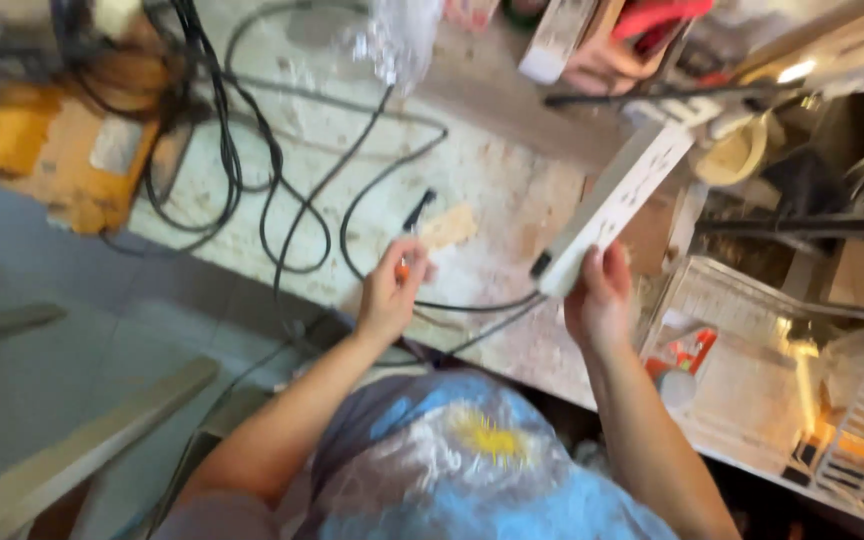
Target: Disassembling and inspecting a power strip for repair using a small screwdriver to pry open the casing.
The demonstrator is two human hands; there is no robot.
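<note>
My right hand [600, 300] grips the near end of a long white power strip [620, 205], which slants up and away over the worn workbench [472, 180]. A black cable [472, 305] leaves that end and runs left across the bench. My left hand [390, 290] is closed around a small tool with an orange handle [404, 268], whose dark tip [418, 210] points away from me. The tool's front part is blurred.
Loops of black cable [252, 150] lie across the bench. A yellow device [62, 150] sits at far left. A white wire basket [792, 370] with small items stands at right. Clutter of boxes and tools [652, 40] lines the back. A wooden plank [82, 450] lies lower left.
</note>
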